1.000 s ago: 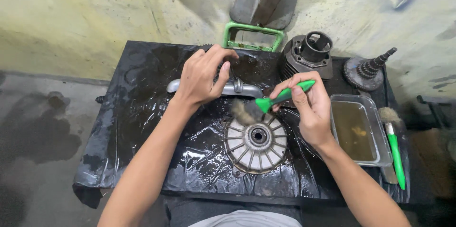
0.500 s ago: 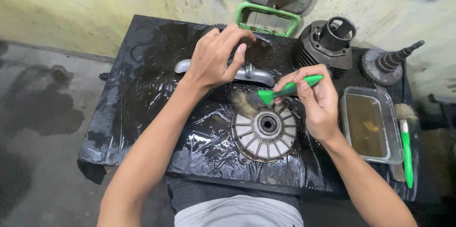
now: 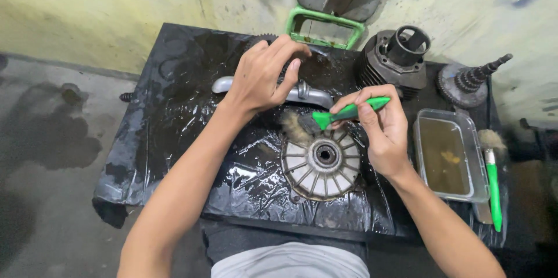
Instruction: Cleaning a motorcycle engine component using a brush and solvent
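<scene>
My right hand (image 3: pixel 381 132) grips a green-handled brush (image 3: pixel 349 112), whose worn bristles (image 3: pixel 296 127) rest on the upper left rim of a round finned metal disc (image 3: pixel 322 164). The disc lies flat on a wet black plastic sheet (image 3: pixel 174 109). My left hand (image 3: pixel 261 74) hovers just behind the disc with its fingers loosely apart. It is over a curved silver metal part (image 3: pixel 224 85) and holds nothing that I can see.
A clear plastic tub of brownish liquid (image 3: pixel 444 156) sits to the right, with a second green brush (image 3: pixel 494 185) beside it. At the back stand a finned engine cylinder (image 3: pixel 392 60), a geared shaft (image 3: pixel 471 80) and a green frame (image 3: pixel 322 25). The concrete floor (image 3: pixel 46 138) lies to the left.
The view has shifted a little. My left hand has moved slightly farther back over the silver part. The brush stays at the disc's upper left edge.
</scene>
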